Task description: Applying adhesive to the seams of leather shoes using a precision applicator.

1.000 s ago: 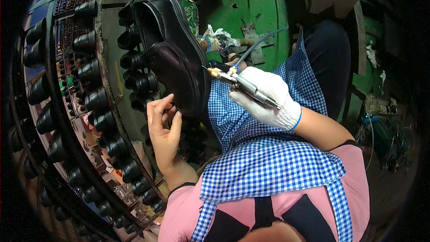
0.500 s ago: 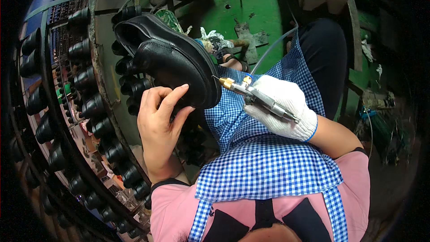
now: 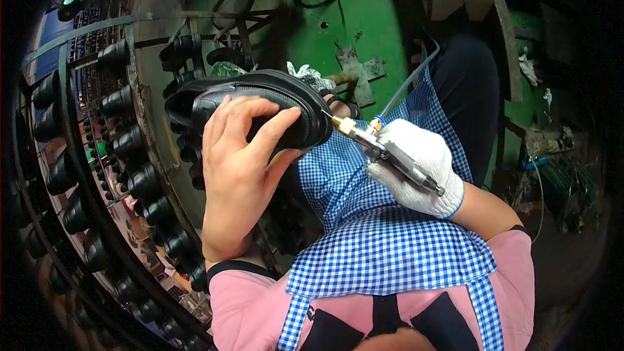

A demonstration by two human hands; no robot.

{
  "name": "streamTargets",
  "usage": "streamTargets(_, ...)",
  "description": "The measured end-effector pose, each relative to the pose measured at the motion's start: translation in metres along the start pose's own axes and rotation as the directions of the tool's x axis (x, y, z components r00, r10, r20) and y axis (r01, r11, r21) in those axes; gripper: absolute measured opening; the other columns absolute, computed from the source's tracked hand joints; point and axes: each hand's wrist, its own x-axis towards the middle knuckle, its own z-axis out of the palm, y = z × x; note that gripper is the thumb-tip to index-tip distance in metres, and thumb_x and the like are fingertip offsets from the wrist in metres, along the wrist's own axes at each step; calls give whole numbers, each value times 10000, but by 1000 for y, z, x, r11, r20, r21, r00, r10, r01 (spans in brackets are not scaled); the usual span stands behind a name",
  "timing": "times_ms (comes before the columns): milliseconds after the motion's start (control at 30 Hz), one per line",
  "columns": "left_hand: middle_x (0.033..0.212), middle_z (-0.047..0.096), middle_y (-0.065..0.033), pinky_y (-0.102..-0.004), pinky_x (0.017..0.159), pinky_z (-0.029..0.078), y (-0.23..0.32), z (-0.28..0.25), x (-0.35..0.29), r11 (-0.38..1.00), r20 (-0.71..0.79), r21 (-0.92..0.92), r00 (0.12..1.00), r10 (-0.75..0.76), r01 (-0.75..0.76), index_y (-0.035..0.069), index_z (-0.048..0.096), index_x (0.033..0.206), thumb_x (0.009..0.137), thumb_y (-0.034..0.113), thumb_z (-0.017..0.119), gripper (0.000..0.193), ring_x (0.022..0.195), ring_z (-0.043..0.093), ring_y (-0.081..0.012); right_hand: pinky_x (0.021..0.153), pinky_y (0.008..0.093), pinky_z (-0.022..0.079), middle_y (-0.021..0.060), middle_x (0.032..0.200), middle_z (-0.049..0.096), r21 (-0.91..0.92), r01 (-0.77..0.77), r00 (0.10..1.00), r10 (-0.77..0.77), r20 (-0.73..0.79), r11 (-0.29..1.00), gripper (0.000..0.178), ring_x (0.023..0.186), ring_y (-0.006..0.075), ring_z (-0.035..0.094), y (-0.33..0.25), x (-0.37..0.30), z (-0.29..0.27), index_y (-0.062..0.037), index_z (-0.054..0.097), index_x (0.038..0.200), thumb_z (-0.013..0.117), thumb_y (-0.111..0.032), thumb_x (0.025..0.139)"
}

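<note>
A black leather shoe (image 3: 292, 94) with a dark sole lies on its length in front of me, toe to the right. My bare left hand (image 3: 240, 149) grips it, fingers bent over the upper and thumb near the toe. My right hand (image 3: 426, 146), in a white knit glove with a blue cuff edge, is closed around a metal needle-nozzle gun (image 3: 408, 164). Its brass nozzle ends in a thin needle at the edge of the toe, where sole and upper meet; whether it touches cannot be told. A grey hose (image 3: 409, 78) runs up from a blue-ringed fitting on the gun.
To my left, curved metal racks (image 3: 133, 110) hold many black shoes (image 3: 143, 179). Beyond the shoe are a green floor (image 3: 364, 13), a stained cross-shaped metal stand (image 3: 357, 68) and crumpled white material (image 3: 309, 77). A blue checked apron (image 3: 383, 253) covers my front and lap.
The shoe has tilted, so less of its upper faces me. My left hand has moved up and farther over it. The gun has shifted slightly right and down, staying at the toe edge.
</note>
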Motion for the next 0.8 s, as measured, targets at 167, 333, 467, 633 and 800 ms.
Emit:
streamTargets(167,1314,603,-137,-508,1089,428,-12,5,23,998,29,-17,998,64,-63,88,621,1315,734,120,796,608,1269,558,-382,581,350,538,98,787,648,-14,-22,998,21,-54,1000,167,663,278,668,5,16,-1,-74,696,906,788,-194,834)
streamTargets(333,1271,587,-166,-419,935,511,-24,12,41,1000,-31,-19,1000,3,-4,61,569,1360,840,153,753,559,1110,608,-367,594,350,538,116,796,644,-50,-1,995,-4,-98,999,171,678,295,668,13,43,4,-71,704,933,785,-192,842)
streamTargets(467,1223,592,-155,-422,913,514,-34,14,57,997,-55,64,997,-48,51,60,571,1333,884,225,726,504,1077,613,-362,587,347,531,117,799,644,-28,20,981,-25,-191,999,163,669,291,665,23,67,19,-62,720,964,779,-174,860)
streamTargets(633,1055,601,-145,-418,778,562,-60,19,70,964,-129,254,991,-41,73,18,607,1198,886,315,732,448,936,637,-327,592,352,521,116,791,631,46,41,965,-27,-260,998,181,672,290,654,31,91,43,-59,717,1005,762,-183,880)
streamTargets(800,1066,641,-180,-440,833,559,-90,14,77,932,-48,278,973,-227,232,8,605,1164,942,439,655,487,1002,664,-359,603,366,523,114,801,617,206,-83,978,119,-172,975,215,672,296,642,29,99,72,-81,714,1046,746,-228,893)
